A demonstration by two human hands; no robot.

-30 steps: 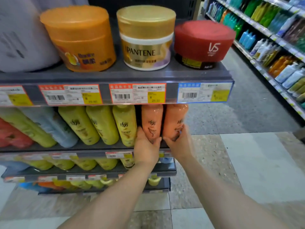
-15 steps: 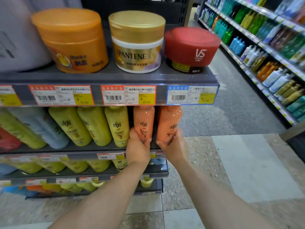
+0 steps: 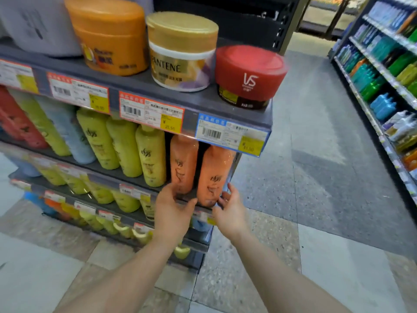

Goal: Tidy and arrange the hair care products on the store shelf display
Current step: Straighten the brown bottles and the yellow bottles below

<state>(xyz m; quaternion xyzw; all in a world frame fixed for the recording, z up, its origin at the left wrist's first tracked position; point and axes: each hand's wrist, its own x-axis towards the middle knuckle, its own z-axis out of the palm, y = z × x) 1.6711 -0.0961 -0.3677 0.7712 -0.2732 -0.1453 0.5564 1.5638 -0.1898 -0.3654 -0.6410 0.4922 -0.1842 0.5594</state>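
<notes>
The person is squaring up the two orange bottles at the right end of the second shelf [image 3: 97, 168], under the blue-edged price tag [image 3: 232, 137]. The left hand [image 3: 172, 213] sits at the base of the left orange bottle [image 3: 183, 163], fingers curled round its foot; the right hand [image 3: 230, 211] cups the lower part of the right orange bottle [image 3: 215, 175], fingertips spread on its side. That bottle leans a little and stands forward of its neighbour, so the next move likely calls for pushing it back and upright until both labels face front in line with the yellow bottles [image 3: 151, 158] beside them.

Readable writing: "PANTENE" on the gold-lidded jar [image 3: 181, 53] and "VS" on the red jar [image 3: 249, 75], both on the top shelf next to an orange jar [image 3: 108, 35] (its label too blurred to read). The price tags are mostly illegible.
</notes>
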